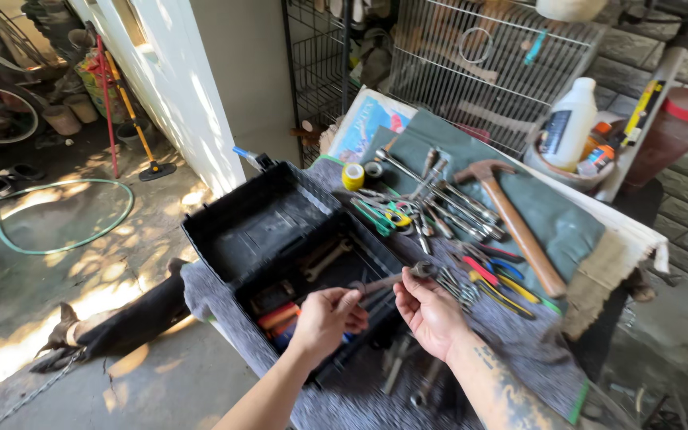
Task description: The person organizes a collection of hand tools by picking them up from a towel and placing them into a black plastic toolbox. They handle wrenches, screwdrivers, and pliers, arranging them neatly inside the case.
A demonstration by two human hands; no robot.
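While both hands grip it, left hand [330, 317] and right hand [428, 309] closed on its ends, the wrench [388, 279] looks rigid, heavy steel, best held mid-shank.

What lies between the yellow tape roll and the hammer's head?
In the head view, long metal wrenches lie fanned on the green cloth between the yellow tape roll and the hammer.

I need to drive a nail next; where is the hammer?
The hammer lies on the green cloth right of centre in the head view, head toward the wire cage, beside the row of wrenches.
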